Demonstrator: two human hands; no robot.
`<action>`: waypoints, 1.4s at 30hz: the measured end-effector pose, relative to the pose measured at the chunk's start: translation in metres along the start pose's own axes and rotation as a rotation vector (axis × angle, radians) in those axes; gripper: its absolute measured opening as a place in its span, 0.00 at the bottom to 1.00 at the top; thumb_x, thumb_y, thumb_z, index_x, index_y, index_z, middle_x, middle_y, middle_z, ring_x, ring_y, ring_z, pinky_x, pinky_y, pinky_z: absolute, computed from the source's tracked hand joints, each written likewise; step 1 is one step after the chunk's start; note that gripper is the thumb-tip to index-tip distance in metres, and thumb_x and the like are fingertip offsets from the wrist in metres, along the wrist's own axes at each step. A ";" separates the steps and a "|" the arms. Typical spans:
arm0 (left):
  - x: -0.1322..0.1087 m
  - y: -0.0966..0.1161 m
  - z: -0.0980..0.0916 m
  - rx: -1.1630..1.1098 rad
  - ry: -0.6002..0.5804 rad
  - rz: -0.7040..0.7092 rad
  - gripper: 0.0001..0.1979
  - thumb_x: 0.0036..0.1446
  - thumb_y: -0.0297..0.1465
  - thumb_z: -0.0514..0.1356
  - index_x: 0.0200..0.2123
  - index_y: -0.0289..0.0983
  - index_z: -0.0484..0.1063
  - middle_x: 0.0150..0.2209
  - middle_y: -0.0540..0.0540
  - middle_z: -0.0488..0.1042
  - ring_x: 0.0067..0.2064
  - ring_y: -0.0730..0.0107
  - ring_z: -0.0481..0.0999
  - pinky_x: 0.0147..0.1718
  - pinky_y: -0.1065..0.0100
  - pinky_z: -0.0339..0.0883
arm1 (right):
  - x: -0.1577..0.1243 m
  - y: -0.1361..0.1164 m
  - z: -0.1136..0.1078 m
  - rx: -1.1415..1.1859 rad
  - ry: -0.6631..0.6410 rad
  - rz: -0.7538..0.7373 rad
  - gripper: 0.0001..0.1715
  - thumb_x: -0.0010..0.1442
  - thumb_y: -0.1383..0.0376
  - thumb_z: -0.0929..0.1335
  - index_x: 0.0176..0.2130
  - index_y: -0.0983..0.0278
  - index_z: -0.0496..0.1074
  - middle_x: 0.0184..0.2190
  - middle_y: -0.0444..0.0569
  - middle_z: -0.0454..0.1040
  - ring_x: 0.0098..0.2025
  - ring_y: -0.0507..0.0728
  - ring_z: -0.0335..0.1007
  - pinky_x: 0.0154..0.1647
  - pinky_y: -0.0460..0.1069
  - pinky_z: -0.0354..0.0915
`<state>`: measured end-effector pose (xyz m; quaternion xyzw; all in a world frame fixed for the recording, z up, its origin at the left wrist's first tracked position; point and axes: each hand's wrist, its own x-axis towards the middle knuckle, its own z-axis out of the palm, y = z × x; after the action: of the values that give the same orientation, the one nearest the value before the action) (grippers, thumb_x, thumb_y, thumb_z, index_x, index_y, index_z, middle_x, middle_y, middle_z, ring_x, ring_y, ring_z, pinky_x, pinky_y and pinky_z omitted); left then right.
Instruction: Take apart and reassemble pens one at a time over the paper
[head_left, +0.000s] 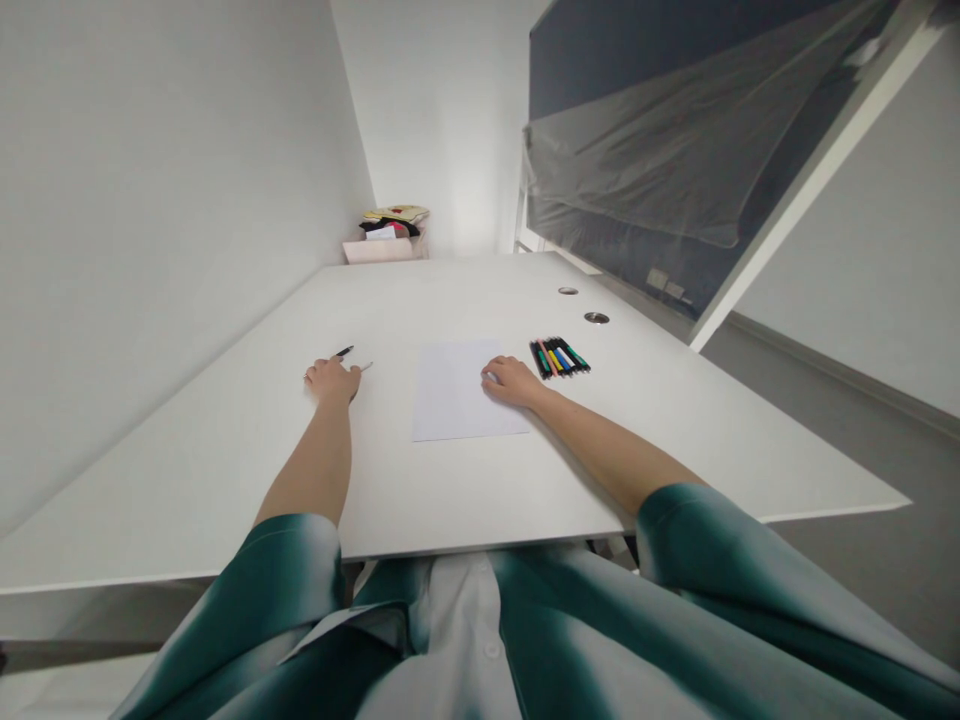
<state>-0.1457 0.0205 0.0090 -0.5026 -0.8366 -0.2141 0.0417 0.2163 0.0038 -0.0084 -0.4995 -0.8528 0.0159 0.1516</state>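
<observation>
A white sheet of paper (pixel 457 400) lies flat on the white table in front of me. My left hand (pixel 330 380) is left of the sheet, low over the tabletop with its fingers curled. A slim pen (pixel 366 367) with a pale end pokes out beside the thumb; the hand covers the rest. Just beyond the fingers lies a black pen (pixel 345 351). My right hand (pixel 514 380) rests on the sheet's right side, fingers bent inward. Something small and whitish shows at its fingertips, too small to name.
A row of coloured markers (pixel 559 357) lies right of the sheet, close to my right wrist. Two round metal-rimmed holes (pixel 596 318) are set in the table (pixel 420 500). At the far end stands a pink box (pixel 379 251) with items piled on it. A plastic-covered dark panel (pixel 660 150) leans in at right.
</observation>
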 end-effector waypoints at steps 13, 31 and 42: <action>-0.017 0.027 -0.004 -0.015 -0.073 0.241 0.16 0.57 0.32 0.56 0.45 0.36 0.79 0.53 0.34 0.73 0.57 0.46 0.70 0.55 0.51 0.64 | 0.001 0.002 0.001 0.000 -0.004 -0.010 0.19 0.65 0.60 0.65 0.52 0.64 0.75 0.54 0.55 0.73 0.54 0.62 0.68 0.56 0.54 0.61; -0.074 0.107 0.017 -1.333 -0.539 0.240 0.12 0.44 0.34 0.64 0.32 0.36 0.71 0.28 0.46 0.78 0.29 0.72 0.74 0.34 0.67 0.69 | 0.010 -0.001 0.006 0.698 0.223 0.069 0.20 0.63 0.60 0.63 0.51 0.65 0.72 0.39 0.51 0.79 0.39 0.56 0.73 0.45 0.51 0.68; -0.072 0.102 0.022 -1.134 -0.593 0.309 0.18 0.40 0.40 0.70 0.32 0.35 0.78 0.22 0.51 0.70 0.25 0.73 0.65 0.26 0.68 0.57 | 0.017 0.013 0.008 1.266 0.268 0.304 0.09 0.48 0.63 0.72 0.31 0.65 0.75 0.24 0.47 0.75 0.29 0.54 0.70 0.35 0.49 0.65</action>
<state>-0.0192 0.0110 0.0012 -0.5986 -0.4884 -0.4658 -0.4315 0.2170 0.0262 -0.0146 -0.4261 -0.5726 0.4728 0.5167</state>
